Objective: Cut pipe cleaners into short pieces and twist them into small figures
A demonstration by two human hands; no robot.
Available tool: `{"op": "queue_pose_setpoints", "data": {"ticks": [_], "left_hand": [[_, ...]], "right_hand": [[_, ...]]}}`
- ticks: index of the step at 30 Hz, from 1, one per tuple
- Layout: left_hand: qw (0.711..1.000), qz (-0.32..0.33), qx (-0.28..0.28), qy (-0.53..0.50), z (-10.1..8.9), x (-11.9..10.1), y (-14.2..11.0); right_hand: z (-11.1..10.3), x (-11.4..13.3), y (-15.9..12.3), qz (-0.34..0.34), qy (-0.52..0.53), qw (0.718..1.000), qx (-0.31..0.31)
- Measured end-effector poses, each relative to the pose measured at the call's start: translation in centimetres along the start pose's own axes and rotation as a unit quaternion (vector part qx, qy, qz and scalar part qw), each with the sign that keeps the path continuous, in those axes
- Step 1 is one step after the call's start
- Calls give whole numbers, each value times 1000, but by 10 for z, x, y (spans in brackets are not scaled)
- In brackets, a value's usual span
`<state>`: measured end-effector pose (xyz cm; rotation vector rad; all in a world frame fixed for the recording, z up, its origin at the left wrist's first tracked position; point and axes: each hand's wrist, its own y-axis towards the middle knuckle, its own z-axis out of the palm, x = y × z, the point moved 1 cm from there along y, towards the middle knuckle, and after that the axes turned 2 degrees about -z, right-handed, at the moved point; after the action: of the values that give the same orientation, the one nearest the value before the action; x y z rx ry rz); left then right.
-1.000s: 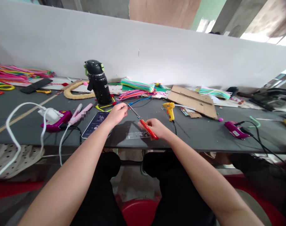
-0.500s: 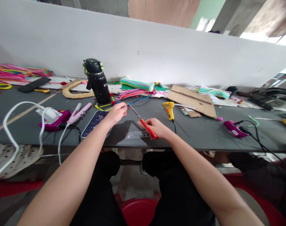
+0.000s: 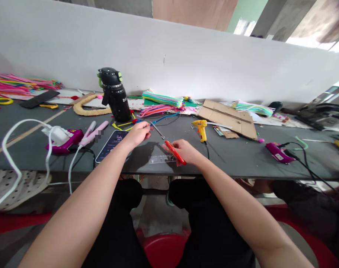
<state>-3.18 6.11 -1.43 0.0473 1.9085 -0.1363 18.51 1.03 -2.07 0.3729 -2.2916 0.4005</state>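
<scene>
My left hand (image 3: pixel 139 134) is closed in a pinch on a blue pipe cleaner (image 3: pixel 166 118), whose free length runs up and to the right over the table. Red-handled scissors (image 3: pixel 173 149) are gripped in my right hand (image 3: pixel 186 150). Their blades point up and left, and the tips meet the blue pipe cleaner right by my left fingertips. Whether the blades are fully closed is too small to tell. Beneath my hands lies a clear printed plastic strip (image 3: pixel 161 159). A phone (image 3: pixel 110 147) lies partly behind my left forearm.
A black bottle (image 3: pixel 116 98) stands beyond my left hand. The yellow glue gun (image 3: pixel 200 130) rests right of the scissors, near flat cardboard (image 3: pixel 227 117). Pipe cleaner bundles (image 3: pixel 162 98) line the back. Purple power adapters (image 3: pixel 279 152) with cords sit at both sides; a pink hair straightener (image 3: pixel 95 134) is left.
The view has shifted slightly. Both hands keep nearly the same place, with the scissor tips still at the pipe cleaner beside my left fingers.
</scene>
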Motion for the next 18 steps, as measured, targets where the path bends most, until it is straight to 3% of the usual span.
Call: {"op": "queue_pose_setpoints", "data": {"ticks": [3, 8, 18], "left_hand": [[1000, -2, -10, -8, 0, 3, 3], [993, 71, -35, 90, -2, 10, 7], [961, 60, 5, 269, 22, 21, 13]], "right_hand": [[-2, 3, -2, 7, -24, 1000, 3], [-5, 11, -6, 5, -107, 994, -5], [-6, 11, -6, 70, -48, 993, 85]]}}
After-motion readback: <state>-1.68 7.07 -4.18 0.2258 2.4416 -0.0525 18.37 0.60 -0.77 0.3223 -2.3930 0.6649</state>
